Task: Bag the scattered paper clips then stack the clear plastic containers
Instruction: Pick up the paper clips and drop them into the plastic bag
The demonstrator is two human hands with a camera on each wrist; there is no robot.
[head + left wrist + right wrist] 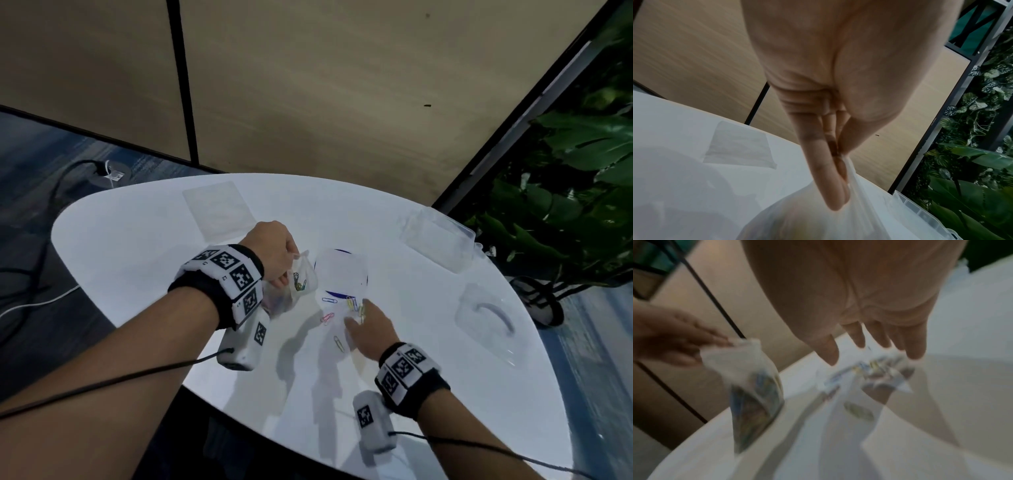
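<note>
Paper clips (344, 310) lie loose on the white tabletop (144, 246), just under the right hand (371, 329), whose fingers (915, 347) spread open over them and hold nothing. Left hand (274, 253) pinches the rim of a clear plastic bag (299, 282) with some clips already inside. Clear containers (436, 241) stand apart to the right. Flat clips may slip from a hasty pinch, and the bag's mouth, blurred here, seems nearly closed, so dropped clips could miss it.

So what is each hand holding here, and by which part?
Left hand pinches the bag by its top edge. Right hand holds nothing, fingers spread above the clips.
</note>
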